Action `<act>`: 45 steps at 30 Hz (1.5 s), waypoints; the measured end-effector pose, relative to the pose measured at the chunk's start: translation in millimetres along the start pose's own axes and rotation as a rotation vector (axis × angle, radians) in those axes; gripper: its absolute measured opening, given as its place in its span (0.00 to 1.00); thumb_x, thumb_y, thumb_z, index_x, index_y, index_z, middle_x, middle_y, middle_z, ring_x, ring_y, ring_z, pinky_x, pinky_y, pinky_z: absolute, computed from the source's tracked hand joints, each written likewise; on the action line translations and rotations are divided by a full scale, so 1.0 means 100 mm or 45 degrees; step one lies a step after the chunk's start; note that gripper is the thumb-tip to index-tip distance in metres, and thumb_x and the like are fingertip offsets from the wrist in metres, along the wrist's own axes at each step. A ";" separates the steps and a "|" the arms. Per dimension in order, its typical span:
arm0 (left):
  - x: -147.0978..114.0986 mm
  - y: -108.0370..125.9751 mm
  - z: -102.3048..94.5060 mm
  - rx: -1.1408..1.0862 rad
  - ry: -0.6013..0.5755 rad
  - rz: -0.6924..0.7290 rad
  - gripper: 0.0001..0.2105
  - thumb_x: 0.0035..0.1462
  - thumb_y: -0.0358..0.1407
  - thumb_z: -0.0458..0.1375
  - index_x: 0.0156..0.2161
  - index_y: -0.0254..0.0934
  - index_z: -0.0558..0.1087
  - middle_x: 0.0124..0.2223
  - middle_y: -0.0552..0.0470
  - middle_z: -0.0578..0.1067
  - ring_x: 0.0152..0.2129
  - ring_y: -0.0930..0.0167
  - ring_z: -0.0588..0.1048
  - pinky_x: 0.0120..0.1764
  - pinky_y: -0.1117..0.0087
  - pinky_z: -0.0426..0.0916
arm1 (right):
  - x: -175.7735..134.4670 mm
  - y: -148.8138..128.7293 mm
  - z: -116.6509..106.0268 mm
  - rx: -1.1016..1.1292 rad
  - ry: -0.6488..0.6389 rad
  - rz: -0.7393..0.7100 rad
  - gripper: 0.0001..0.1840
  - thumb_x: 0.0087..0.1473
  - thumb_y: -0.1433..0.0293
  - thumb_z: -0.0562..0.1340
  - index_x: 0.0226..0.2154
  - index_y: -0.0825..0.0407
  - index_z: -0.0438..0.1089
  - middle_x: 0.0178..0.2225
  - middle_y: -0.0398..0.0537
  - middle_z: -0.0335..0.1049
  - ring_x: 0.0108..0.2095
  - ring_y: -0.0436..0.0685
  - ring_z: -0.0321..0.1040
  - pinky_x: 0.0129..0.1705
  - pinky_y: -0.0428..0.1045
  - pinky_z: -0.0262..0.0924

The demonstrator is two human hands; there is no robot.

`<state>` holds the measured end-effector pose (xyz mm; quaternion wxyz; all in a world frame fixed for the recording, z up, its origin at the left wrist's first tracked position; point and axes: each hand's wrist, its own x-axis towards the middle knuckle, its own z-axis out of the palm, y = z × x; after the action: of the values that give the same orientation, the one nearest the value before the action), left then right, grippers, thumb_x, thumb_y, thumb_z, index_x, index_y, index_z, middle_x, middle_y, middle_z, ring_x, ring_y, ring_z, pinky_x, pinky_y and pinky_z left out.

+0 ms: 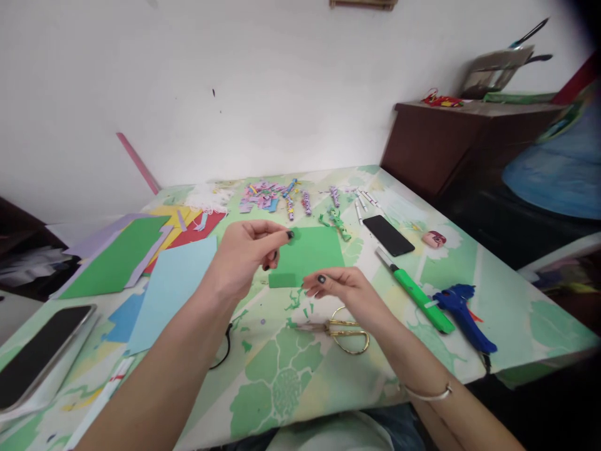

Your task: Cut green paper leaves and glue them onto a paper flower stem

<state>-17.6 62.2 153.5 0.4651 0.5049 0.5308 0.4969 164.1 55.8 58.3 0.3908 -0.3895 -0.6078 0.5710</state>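
Observation:
My left hand (251,250) hovers over the left edge of a green craft sheet (314,247), its thumb and fingers pinched together. What they hold, if anything, is too small to make out. By the sheet's lower right corner is my right hand (340,283), thumb pressed towards its fingertips; nothing I can name shows there. A small green rectangle (282,279) lies along the sheet's lower left edge. Green scraps (295,299) are scattered below it. Gold-handled scissors (345,329) rest beneath my right hand, blades pointing left.
To the left are a light blue sheet (176,282), another green sheet (122,254) and a phone (44,351). Paper bits (263,195) and small decorated rolls (306,202) lie behind. At right are a black phone (389,235), a green cutter (420,297) and a blue glue gun (464,316).

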 end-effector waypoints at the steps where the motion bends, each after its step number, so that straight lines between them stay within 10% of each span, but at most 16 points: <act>1: -0.01 0.00 -0.03 -0.063 0.025 0.029 0.03 0.42 0.31 0.63 0.25 0.33 0.74 0.13 0.59 0.63 0.11 0.79 0.61 0.15 0.77 0.53 | 0.07 0.05 -0.12 -0.133 0.070 0.004 0.16 0.54 0.61 0.59 0.37 0.55 0.75 0.36 0.53 0.77 0.36 0.56 0.73 0.37 0.51 0.67; 11: -0.16 -0.48 0.11 -0.154 0.007 -0.231 0.05 0.42 0.33 0.63 0.26 0.33 0.73 0.14 0.60 0.63 0.12 0.80 0.58 0.17 0.78 0.53 | 0.67 0.60 -0.63 -0.837 0.256 0.204 0.12 0.58 0.65 0.59 0.41 0.56 0.69 0.41 0.49 0.70 0.39 0.53 0.69 0.42 0.54 0.66; 22: -0.11 -0.86 0.47 -0.417 -0.254 -0.385 0.13 0.44 0.38 0.66 0.31 0.32 0.71 0.30 0.47 0.79 0.24 0.71 0.77 0.25 0.75 0.68 | 0.05 -0.01 -0.96 -0.977 0.698 -0.010 0.10 0.51 0.70 0.59 0.32 0.53 0.77 0.31 0.50 0.77 0.32 0.57 0.72 0.39 0.51 0.62; 33: 0.00 -1.23 0.43 -0.453 -0.066 -0.460 0.14 0.41 0.37 0.67 0.31 0.32 0.71 0.26 0.50 0.77 0.19 0.76 0.73 0.22 0.78 0.65 | 0.58 0.66 -0.70 -0.963 0.232 0.147 0.09 0.56 0.68 0.61 0.39 0.56 0.71 0.37 0.48 0.73 0.36 0.52 0.71 0.40 0.51 0.67; 45: 0.03 -1.28 0.40 -0.511 -0.045 -0.483 0.14 0.41 0.37 0.67 0.31 0.32 0.70 0.25 0.50 0.77 0.18 0.77 0.72 0.20 0.79 0.63 | 0.80 0.69 -0.57 -1.438 0.163 0.081 0.15 0.58 0.65 0.58 0.47 0.55 0.66 0.49 0.52 0.65 0.47 0.58 0.65 0.48 0.59 0.62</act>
<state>12.7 67.7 22.7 0.6497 0.3028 0.4987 0.4873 187.4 154.9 -5.9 0.1405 -0.5900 -0.7818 0.1444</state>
